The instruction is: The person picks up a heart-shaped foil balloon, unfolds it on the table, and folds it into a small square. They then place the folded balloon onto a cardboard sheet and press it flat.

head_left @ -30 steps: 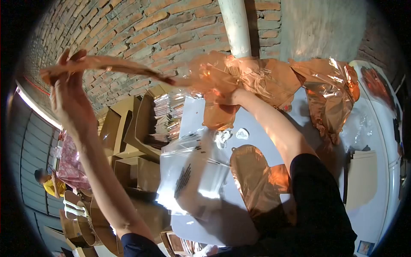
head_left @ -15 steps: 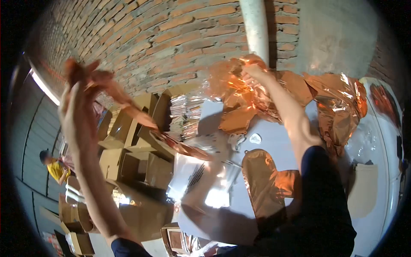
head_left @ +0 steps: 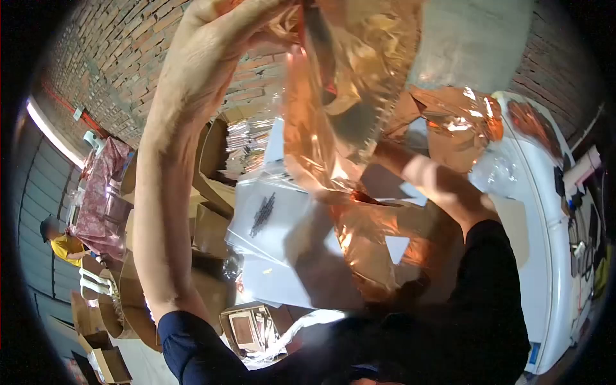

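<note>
At the top of the view my left hand (head_left: 247, 24) is closed on a copper-coloured foil balloon (head_left: 308, 128), its fingers partly cut off by the frame edge. The shiny sheet hangs down in folds in front of me, with a crimped seam on its right side. My right hand is hidden behind the hanging foil; only the right forearm (head_left: 449, 192) shows, so its fingers cannot be seen. Below, another flat copper foil balloon (head_left: 366, 237) lies on the table, partly in shadow. More crumpled copper foil (head_left: 459, 122) lies at the back right.
Clear plastic sleeves with dark print (head_left: 263, 212) lie left of the foil. Open cardboard boxes (head_left: 208, 224) stand along the left, and a small box of packets (head_left: 253, 327) is near me. A white rounded edge (head_left: 555, 256) bounds the right. A person in yellow (head_left: 67, 247) is far left.
My left hand has swung right and up close to the camera, now on the copper foil. The foil has been lifted from the table's back and hangs before me. My right hand has become hidden.
</note>
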`<state>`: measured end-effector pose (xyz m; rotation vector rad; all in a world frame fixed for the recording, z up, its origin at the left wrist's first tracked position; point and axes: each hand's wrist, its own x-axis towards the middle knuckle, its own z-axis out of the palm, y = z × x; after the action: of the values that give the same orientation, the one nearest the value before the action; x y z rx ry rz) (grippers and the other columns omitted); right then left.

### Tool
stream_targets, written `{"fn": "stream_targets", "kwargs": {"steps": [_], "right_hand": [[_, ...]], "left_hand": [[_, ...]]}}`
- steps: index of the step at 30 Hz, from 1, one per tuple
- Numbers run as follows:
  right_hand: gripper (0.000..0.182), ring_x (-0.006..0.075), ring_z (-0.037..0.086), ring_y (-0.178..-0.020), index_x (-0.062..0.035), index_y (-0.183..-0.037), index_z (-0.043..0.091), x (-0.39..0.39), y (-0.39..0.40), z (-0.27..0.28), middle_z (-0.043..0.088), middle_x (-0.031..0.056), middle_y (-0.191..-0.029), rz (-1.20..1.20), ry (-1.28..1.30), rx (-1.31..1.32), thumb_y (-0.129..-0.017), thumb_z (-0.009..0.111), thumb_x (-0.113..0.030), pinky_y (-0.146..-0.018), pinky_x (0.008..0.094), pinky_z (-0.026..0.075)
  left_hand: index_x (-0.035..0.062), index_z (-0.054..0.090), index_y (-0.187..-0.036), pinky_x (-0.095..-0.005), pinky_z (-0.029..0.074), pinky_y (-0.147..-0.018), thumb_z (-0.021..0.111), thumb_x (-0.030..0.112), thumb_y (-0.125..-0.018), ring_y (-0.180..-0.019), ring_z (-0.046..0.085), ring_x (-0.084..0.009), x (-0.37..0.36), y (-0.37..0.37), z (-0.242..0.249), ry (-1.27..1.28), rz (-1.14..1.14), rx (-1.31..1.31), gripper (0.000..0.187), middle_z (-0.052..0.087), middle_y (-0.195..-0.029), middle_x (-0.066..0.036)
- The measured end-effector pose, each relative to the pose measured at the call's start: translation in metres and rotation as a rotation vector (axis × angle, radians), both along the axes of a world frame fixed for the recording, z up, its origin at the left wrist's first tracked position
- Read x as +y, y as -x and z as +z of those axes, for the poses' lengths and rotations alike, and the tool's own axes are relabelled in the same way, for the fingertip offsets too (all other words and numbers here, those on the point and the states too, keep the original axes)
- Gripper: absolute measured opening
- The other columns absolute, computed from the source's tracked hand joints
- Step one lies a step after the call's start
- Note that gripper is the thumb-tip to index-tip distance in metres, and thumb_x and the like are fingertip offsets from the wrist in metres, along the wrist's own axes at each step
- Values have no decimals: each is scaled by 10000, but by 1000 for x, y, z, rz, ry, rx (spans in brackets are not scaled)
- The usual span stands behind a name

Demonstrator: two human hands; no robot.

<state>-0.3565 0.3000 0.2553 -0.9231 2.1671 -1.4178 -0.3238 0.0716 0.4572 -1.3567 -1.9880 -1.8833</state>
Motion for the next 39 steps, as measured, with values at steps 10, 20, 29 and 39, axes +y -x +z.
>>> {"fn": "stream_targets", "kwargs": {"steps": [10, 20, 29, 39], "right_hand": [[582, 259, 679, -1120, -30, -1377, 602, 85, -103, -115, 709, 143, -1257, 51, 729, -631, -1028, 571, -494, -1010, 426, 554], [323, 102, 637, -703, -33, -1337, 605, 165, -115, -72, 676, -9, -958, -476, 24, -366, -1088, 626, -237, -650, 290, 536], [268, 177, 490, -715, -36, -885, 597, 178, -45, -91, 568, 67, -810, -274, -917, 274, -990, 666, -273, -655, 396, 416], [315, 324, 665, -1204, -141, -1244, 723, 149, -37, -154, 735, 109, -1213, -249, -1038, 497, -985, 668, -310, -999, 514, 516]], "left_hand": [[-2, 714, -1287, -334, 637, -810, 704, 282, -1038, -909, 744, -164, 28, -54, -33, -158, -84, 3, 378, 777, -1036, -83], [-75, 718, -1200, -420, 528, -1031, 667, 194, -1034, -1147, 700, -270, -19, -122, -142, -109, -152, 0, 320, 735, -1210, -182], [90, 816, -1159, -472, 441, -1168, 731, 27, -879, -1373, 553, -364, -2, -214, -338, 407, 92, 23, 299, 704, -1328, -116], [97, 655, -1408, -509, 437, -1182, 842, 64, -815, -1472, 459, -411, -29, -273, -394, 617, 296, -23, 623, 559, -1505, -156]]}}
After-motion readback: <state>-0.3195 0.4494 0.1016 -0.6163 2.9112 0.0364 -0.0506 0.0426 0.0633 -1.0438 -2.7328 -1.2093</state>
